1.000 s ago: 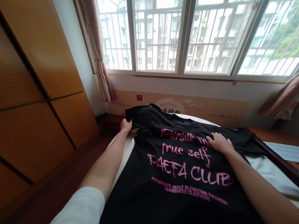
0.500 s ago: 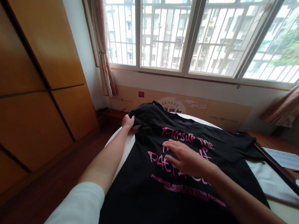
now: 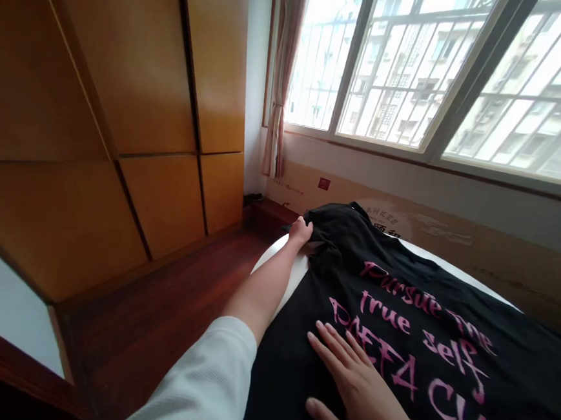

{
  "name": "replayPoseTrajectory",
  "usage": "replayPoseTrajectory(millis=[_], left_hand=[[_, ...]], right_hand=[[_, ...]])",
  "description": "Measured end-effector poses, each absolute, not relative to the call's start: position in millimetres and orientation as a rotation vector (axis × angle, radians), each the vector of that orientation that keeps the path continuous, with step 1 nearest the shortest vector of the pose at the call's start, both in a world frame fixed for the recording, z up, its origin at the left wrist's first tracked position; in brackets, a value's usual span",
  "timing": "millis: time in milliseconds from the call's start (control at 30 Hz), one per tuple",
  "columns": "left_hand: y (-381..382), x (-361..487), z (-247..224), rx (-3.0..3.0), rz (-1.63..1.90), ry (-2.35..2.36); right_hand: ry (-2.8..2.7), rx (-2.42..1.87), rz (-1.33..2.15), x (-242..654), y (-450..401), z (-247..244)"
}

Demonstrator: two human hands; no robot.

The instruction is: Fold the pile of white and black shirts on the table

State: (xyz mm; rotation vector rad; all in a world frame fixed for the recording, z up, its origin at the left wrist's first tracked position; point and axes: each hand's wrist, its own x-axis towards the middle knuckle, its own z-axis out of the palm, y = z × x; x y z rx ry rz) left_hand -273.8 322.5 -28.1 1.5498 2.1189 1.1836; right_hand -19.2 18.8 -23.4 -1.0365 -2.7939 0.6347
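A black T-shirt point(image 3: 453, 295) with pink brush lettering lies spread on a round white surface point(image 3: 456, 259). My left hand point(image 3: 301, 231) grips the far left shoulder or sleeve area of the shirt, at the edge of the white surface. My right hand point(image 3: 358, 387) rests flat on the lettering, fingers spread and holding nothing. It covers part of the printed words. The shirt's lower part and right side run out of the picture.
Orange-brown wardrobe panels point(image 3: 138, 95) fill the left side above a dark wooden floor point(image 3: 157, 291). Behind the shirt, a printed tan panel point(image 3: 429, 228) stands along the wall, below a barred window point(image 3: 393, 70) and a pinkish curtain point(image 3: 284, 74).
The view has swung left. My right hand has gone from the shirt's upper right, through a raised pass, to lie flat on the lettering nearer me. My left hand keeps its hold.
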Motion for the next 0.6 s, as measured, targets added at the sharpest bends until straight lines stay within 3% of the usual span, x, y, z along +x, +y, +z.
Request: replayPoseTrajectory(millis=[333, 600], left_hand=[[323, -276, -20, 1.574, 1.272, 2.15], [335, -280, -14, 1.623, 1.203, 2.16]], right_hand=[[-2.815, -0.932, 0.565, -17, 21, -18], [-2.725, -0.369, -0.1, -49, -3, -85]])
